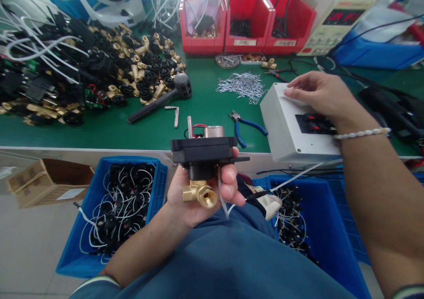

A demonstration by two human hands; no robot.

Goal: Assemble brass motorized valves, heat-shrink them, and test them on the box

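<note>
My left hand (195, 202) is closed around a motorized valve (203, 151), held upright before my body. Its black housing has a silver motor and a metal pin on top, and a brass fitting (200, 194) below. A white cable (296, 177) with a black connector runs from near the valve toward a grey control box (285, 122) at the table's edge. My right hand (318, 91) rests on top of that box, fingers bent over its upper face beside a black panel with red parts. Whether the right fingers grip anything is hidden.
Blue-handled cutters (247, 126), a black hammer (165, 98) and a small metal key (175, 115) lie on the green table (205, 91). Metal clips (243, 87) lie near red bins (248, 20). Brass valves pile up left. Blue crates (159, 175) hold wired parts below.
</note>
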